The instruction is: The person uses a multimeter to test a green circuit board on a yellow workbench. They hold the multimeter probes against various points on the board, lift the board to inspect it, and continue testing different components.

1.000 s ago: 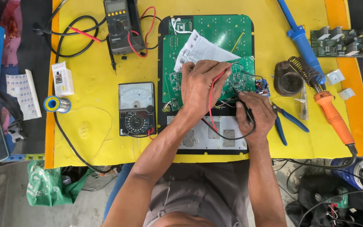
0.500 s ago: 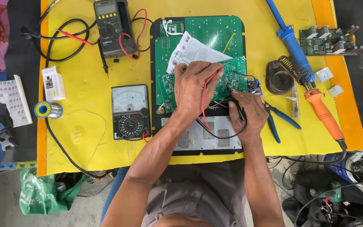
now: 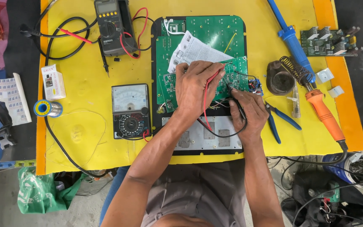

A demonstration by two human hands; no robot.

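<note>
Our left hand [image 3: 196,86] pinches the thin red probe [image 3: 212,78] and our right hand [image 3: 248,111] the black probe [image 3: 231,90], tips angled down to touch the flat green board [image 3: 215,33] at the yellow mat's [image 3: 85,122] middle. Left of it lies the boxy analog meter [image 3: 130,111].

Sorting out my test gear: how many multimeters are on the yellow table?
2. A digital multimeter lies at the table's far edge, left of the green circuit board; an analog multimeter lies nearer, beside the left hand.
</note>
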